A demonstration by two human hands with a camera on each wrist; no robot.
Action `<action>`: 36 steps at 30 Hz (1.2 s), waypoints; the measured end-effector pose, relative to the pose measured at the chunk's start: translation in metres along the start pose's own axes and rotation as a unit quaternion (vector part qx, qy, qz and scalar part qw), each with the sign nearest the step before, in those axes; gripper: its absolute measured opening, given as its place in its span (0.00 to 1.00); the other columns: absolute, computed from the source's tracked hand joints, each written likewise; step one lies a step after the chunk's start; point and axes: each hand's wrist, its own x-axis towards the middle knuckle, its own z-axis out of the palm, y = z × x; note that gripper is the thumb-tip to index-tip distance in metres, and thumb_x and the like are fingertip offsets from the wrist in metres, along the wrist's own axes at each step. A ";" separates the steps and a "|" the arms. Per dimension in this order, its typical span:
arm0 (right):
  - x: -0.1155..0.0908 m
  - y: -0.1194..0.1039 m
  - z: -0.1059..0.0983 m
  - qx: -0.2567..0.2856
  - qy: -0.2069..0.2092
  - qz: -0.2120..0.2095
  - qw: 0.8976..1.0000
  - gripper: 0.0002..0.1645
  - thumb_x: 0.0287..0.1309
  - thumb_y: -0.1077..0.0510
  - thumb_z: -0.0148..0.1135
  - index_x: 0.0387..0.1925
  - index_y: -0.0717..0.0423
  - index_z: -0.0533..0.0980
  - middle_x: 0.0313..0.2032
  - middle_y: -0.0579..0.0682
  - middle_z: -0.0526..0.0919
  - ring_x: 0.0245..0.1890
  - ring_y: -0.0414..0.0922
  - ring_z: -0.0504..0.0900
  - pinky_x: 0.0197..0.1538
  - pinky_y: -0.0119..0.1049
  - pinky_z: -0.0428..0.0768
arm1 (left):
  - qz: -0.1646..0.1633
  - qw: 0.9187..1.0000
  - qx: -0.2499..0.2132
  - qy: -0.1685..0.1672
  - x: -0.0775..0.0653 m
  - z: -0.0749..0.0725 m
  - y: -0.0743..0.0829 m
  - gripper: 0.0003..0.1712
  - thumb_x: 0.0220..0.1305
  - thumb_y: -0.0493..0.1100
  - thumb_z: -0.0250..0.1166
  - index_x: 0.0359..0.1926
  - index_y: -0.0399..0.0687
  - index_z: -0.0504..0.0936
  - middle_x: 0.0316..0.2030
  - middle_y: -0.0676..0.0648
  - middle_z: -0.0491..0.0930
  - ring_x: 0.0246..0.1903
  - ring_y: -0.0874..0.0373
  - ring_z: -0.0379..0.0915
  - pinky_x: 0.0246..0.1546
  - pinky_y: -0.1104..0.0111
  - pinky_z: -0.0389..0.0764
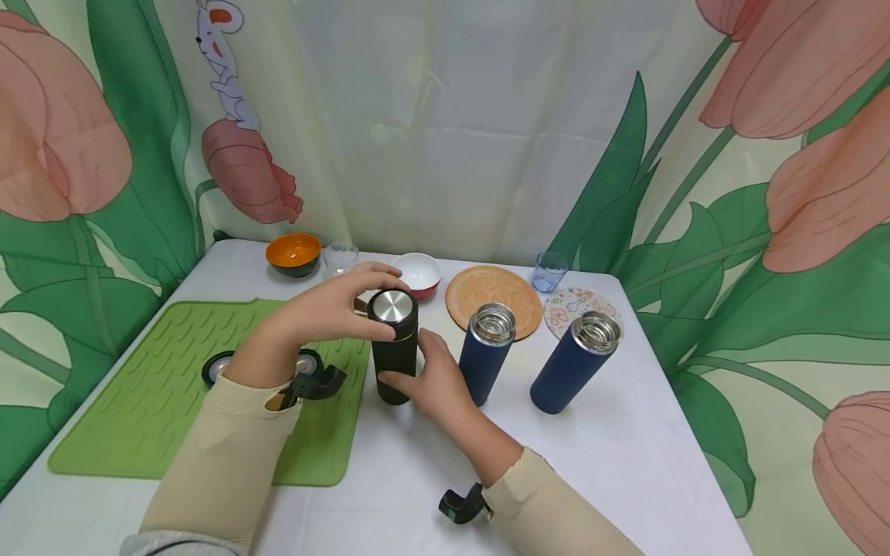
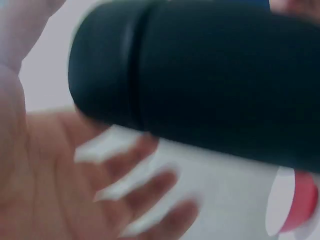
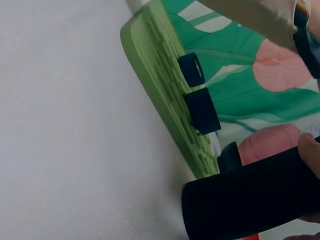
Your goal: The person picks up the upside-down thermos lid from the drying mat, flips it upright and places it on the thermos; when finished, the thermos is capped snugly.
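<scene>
Black flask (image 1: 394,369) upright on the counter (image 1: 389,502), cap (image 1: 392,306) on; right hand (image 1: 441,378) grips its body, left hand (image 1: 337,307) loosely spread about the cap, contact unclear. Two blue flasks (image 1: 480,369) (image 1: 565,372) stand open: apparently two done, one left. Right wrist view shows dark lids (image 3: 203,112) on green mat (image 3: 150,75), partly hidden in head view.

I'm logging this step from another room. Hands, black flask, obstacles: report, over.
Right hand gripping black flask, upright. Left hand spread around its lid. Open blue flask close on the right, possibly tight.
</scene>
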 end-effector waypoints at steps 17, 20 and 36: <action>0.000 0.000 -0.002 0.004 0.002 -0.010 1.000 0.44 0.55 0.41 0.81 0.72 0.38 0.73 0.71 0.49 0.75 0.71 0.50 0.75 0.72 0.56 0.74 | -0.036 0.991 0.112 0.064 -0.005 0.007 0.020 0.33 0.61 0.55 0.78 0.62 0.46 0.84 0.73 0.38 0.68 0.69 0.37 0.69 0.65 0.42 0.78; 0.001 0.001 -0.002 0.001 -0.001 0.000 1.000 0.45 0.55 0.42 0.81 0.72 0.39 0.73 0.71 0.49 0.75 0.72 0.50 0.75 0.72 0.57 0.74 | -0.029 0.999 0.030 -0.005 0.000 -0.005 0.004 0.34 0.63 0.50 0.77 0.68 0.47 0.80 0.76 0.41 0.64 0.70 0.42 0.69 0.66 0.44 0.78; -0.001 0.004 0.000 0.008 -0.001 -0.012 1.000 0.48 0.55 0.40 0.81 0.75 0.37 0.71 0.72 0.48 0.76 0.81 0.53 0.64 0.83 0.54 0.59 | -0.145 0.902 0.266 0.309 -0.018 0.062 0.042 0.46 0.41 0.77 0.82 0.33 0.40 0.76 0.75 0.33 0.65 0.68 0.28 0.66 0.51 0.35 0.79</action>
